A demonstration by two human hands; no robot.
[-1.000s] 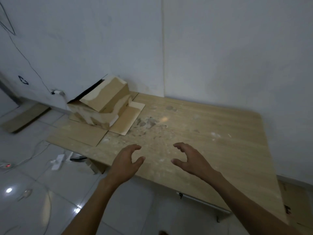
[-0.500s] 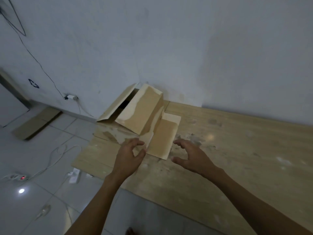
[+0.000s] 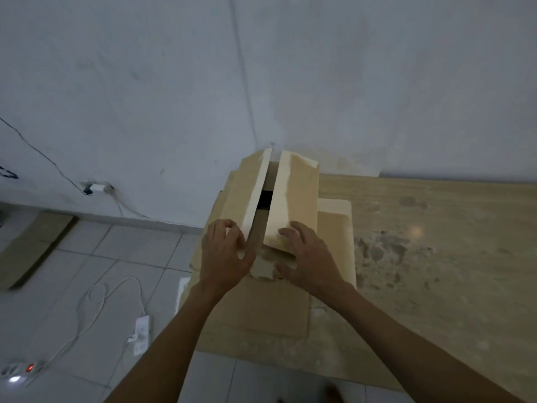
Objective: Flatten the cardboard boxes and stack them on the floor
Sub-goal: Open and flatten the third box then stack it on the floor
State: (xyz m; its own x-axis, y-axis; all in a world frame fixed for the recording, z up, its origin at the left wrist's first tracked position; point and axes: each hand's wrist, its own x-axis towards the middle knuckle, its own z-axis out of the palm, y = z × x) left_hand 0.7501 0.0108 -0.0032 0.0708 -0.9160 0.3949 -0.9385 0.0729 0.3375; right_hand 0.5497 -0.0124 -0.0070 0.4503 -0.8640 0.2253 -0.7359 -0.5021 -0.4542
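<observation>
A brown cardboard box (image 3: 293, 196) stands on the left end of the wooden table (image 3: 436, 257), against the white wall. Its two top flaps stand partly raised with a dark gap between them. My left hand (image 3: 225, 254) grips the near end of the left flap. My right hand (image 3: 308, 257) rests on the near end of the right flap, fingers spread, thumb under the edge. Flat cardboard sheets (image 3: 261, 309) lie under and in front of the box.
A flattened cardboard piece (image 3: 32, 245) lies on the tiled floor at the left. White cables and power strips (image 3: 142, 330) run across the floor near the table's left edge. A plug (image 3: 97, 188) sits in the wall socket.
I have stepped closer to the box, and both hands have reached forward from above the table onto its top flaps.
</observation>
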